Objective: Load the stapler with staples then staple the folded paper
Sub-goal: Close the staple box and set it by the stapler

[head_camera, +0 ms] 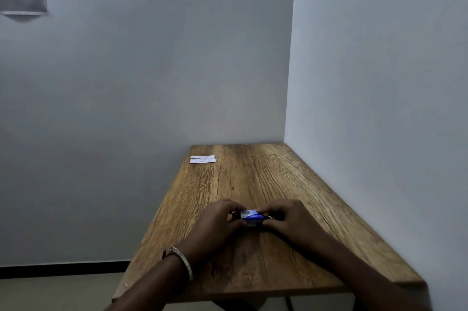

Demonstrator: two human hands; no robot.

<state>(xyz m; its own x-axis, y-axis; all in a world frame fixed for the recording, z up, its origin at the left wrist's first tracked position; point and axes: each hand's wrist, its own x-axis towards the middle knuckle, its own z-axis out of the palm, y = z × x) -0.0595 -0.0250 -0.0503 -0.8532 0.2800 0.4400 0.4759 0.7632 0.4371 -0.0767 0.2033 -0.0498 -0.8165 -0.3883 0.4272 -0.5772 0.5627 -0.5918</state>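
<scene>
A wooden table (266, 260) set in the wall corner — folded paper (203, 159) lies at its far left edge.

Small blue stapler held low in the frame, folded paper far up the table

The blue stapler (252, 217), lying lengthwise left to right with white lettering on top, sits just below the frame's centre, both ends hidden by fingers. The folded paper (203, 159), a flat white strip with dark print, lies well apart, above and to the left, near the table's far left corner.
</scene>
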